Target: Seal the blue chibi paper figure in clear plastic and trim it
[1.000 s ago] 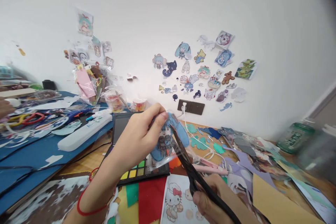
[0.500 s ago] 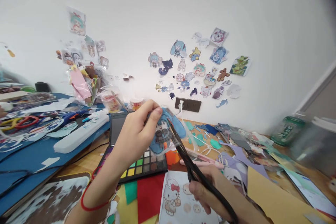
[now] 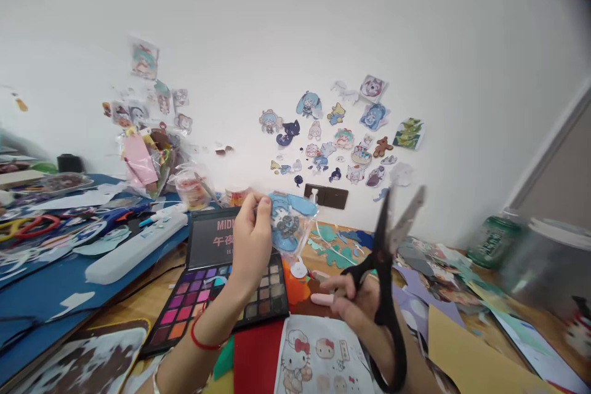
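Note:
My left hand (image 3: 253, 231) pinches the upper left edge of a clear-filmed cutout of a blue-haired cartoon figure (image 3: 287, 221), held up above the makeup palette (image 3: 184, 305). In my right hand (image 3: 364, 311) is a pair of black-handled scissors (image 3: 383, 255), fingers in the loops. Its blades point up and stand apart, away from the cutout. Below the hands lies a white sheet with Hello Kitty drawings (image 3: 318, 357). A red sheet (image 3: 256, 357) lies left of it.
Many cartoon cutouts (image 3: 344, 138) are stuck to the wall around a dark socket (image 3: 327, 196). A white power strip (image 3: 136, 249) lies on the blue surface at left. Paper scraps (image 3: 332, 246), a green can (image 3: 492, 240) and a clear tub (image 3: 547, 258) stand at right.
The scissors have come away from the cutout to the right, turned upward and opened. My left hand has shifted slightly left and down with the cutout, which has tilted.

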`<control>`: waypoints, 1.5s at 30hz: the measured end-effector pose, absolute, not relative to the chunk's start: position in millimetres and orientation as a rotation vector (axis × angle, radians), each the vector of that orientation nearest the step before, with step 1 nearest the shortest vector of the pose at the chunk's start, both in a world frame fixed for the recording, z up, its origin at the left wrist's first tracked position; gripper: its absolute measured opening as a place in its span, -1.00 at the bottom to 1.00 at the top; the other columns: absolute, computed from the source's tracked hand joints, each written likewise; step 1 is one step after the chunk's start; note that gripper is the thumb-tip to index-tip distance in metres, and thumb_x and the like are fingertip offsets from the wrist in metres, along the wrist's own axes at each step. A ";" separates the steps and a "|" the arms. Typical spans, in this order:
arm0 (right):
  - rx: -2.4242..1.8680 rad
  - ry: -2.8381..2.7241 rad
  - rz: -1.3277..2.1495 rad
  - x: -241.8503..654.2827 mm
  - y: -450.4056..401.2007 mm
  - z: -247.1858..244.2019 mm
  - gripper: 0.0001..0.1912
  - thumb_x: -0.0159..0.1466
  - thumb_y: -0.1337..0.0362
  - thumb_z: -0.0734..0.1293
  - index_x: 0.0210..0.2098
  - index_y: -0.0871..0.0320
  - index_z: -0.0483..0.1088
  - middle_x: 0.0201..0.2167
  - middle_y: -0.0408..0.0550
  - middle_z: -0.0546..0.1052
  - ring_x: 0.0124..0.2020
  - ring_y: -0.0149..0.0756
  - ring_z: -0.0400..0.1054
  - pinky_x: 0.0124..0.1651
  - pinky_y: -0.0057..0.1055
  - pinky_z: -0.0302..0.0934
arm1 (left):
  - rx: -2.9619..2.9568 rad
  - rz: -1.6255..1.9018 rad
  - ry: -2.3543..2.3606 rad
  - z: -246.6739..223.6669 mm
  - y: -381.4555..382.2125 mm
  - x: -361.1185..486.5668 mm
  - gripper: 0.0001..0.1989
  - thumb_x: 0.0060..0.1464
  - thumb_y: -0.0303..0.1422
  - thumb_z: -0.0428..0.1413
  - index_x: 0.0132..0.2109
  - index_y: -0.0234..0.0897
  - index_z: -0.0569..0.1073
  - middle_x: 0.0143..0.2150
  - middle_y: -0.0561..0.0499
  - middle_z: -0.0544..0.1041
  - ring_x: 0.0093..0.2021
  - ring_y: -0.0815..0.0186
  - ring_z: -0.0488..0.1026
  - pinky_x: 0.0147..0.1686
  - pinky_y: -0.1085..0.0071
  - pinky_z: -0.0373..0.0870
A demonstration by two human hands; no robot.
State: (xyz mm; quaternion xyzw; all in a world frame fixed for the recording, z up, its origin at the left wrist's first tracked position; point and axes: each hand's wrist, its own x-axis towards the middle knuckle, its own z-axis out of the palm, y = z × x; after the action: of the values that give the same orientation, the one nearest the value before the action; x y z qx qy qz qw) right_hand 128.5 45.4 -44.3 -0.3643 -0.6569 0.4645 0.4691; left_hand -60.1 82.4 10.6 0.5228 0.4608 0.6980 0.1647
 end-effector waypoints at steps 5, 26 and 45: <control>-0.763 -1.211 1.156 125.4 46.6 -38.6 -0.61 0.06 0.13 0.44 -0.48 0.09 0.11 -0.21 -0.01 0.42 -0.24 -0.24 0.38 -0.27 -0.22 0.43 | 1.607 1.816 1.275 -4.8 70.9 -29.1 -0.76 0.26 -0.23 -0.17 -0.38 -0.18 0.16 -0.51 0.14 0.11 -0.50 0.35 0.10 -0.49 0.43 0.11; -0.828 -1.312 0.980 136.9 37.2 -16.2 -0.70 0.11 0.22 0.39 -0.43 0.07 0.13 -0.48 -0.16 0.33 -0.49 -0.35 0.30 -0.48 -0.36 0.37 | 1.117 1.576 0.857 -16.5 59.1 3.0 -0.77 0.17 -0.23 0.00 -0.40 -0.25 0.26 -0.49 0.14 0.25 -0.47 0.44 0.19 -0.47 0.57 0.17; -0.775 -1.400 0.775 174.0 61.9 -13.0 -0.70 0.10 0.25 0.37 -0.51 0.10 0.10 -0.50 -0.17 0.35 -0.49 -0.40 0.21 -0.45 -0.45 0.10 | 0.743 0.933 0.519 -26.1 57.4 17.8 -0.72 0.02 -0.30 -0.06 -0.60 -0.26 0.18 -0.79 0.22 0.07 -0.81 0.54 -0.01 -0.77 0.59 -0.06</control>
State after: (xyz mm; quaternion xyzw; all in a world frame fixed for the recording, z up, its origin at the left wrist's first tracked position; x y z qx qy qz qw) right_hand 174.0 61.9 -13.0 -0.3385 -0.6114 0.3386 0.6300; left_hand 17.8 57.4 -26.1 0.3460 0.2416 0.4342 0.7959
